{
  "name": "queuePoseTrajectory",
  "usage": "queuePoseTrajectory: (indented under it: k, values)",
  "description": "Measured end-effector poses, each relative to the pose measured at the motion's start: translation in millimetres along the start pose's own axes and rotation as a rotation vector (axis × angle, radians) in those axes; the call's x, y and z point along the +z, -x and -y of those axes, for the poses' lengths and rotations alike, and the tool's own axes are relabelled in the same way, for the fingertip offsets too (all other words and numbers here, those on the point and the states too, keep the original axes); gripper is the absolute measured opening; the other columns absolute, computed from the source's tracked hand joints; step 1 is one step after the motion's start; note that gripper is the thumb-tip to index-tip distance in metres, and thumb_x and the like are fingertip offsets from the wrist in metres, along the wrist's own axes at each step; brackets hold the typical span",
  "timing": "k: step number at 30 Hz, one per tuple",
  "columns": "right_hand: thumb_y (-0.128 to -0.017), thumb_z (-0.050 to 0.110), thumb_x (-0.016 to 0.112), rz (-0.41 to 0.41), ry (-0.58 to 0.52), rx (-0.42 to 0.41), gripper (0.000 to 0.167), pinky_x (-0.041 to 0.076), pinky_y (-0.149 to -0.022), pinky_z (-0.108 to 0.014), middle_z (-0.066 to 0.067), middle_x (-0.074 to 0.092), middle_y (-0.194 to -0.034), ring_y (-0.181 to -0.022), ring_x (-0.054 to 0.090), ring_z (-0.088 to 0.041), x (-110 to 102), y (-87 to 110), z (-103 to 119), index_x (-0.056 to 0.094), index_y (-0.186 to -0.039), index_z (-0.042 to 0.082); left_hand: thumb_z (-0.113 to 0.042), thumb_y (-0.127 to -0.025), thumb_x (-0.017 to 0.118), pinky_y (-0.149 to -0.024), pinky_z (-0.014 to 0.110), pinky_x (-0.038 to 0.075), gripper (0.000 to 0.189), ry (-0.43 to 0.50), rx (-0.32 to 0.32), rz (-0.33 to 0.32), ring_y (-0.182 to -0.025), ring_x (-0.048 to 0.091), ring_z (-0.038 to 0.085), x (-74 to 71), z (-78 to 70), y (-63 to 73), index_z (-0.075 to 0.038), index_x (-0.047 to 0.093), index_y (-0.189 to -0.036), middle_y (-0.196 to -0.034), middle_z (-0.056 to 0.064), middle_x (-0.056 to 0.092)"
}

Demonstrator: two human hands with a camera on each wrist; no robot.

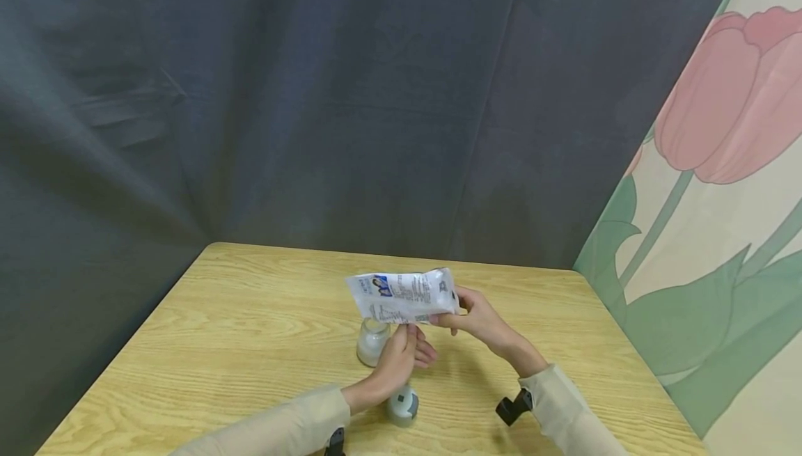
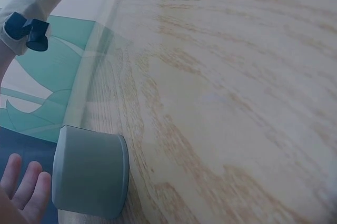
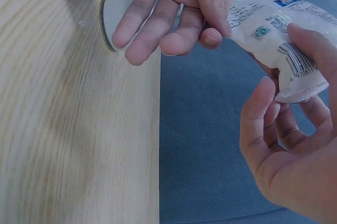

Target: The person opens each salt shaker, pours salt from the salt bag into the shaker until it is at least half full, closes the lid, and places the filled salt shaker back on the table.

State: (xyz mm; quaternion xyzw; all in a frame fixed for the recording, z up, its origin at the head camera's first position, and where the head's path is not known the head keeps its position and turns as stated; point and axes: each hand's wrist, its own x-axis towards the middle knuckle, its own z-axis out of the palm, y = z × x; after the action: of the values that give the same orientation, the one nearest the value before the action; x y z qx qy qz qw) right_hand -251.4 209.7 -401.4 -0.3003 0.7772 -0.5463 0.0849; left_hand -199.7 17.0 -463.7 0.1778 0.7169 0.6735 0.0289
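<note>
A white printed plastic packet point(image 1: 407, 296) is held up above the table, tilted, its barcode facing the right wrist view. My right hand point(image 1: 479, 320) grips its right end, thumb on the near face and fingers beneath. At the packet's lower edge, my left hand point(image 3: 176, 11) pinches a corner between thumb and index finger, its other fingers spread. Just left of that hand stands a glass jar point(image 1: 372, 343) with pale contents, its mouth partly under the packet. A small grey-white canister point(image 1: 402, 406) stands below my left wrist and looms close in the left wrist view point(image 2: 89, 171).
The wooden table point(image 1: 250, 317) runs back to a dark curtain point(image 1: 376, 129). On the right hangs a cloth with a tulip print point(image 1: 720, 108). A black wrist device point(image 1: 514, 407) is strapped at my right sleeve.
</note>
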Motion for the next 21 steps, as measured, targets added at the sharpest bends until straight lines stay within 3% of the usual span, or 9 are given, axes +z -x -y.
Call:
queuePoseTrajectory:
  k: [21]
  values:
    - [-0.092,0.013,0.072,0.004,0.007,-0.014,0.041,0.054,-0.061,-0.034,-0.01,0.066,-0.121,-0.095,0.055,-0.03,-1.9,-2.1,3.4,0.061,-0.131,0.01,-0.021,-0.112,0.017,-0.076,0.039,0.061,0.038,-0.022,0.023,-0.022,-0.086,0.07,0.035,1.8,0.4,-3.6,0.004,0.045,-0.105,-0.089,0.016,0.068]
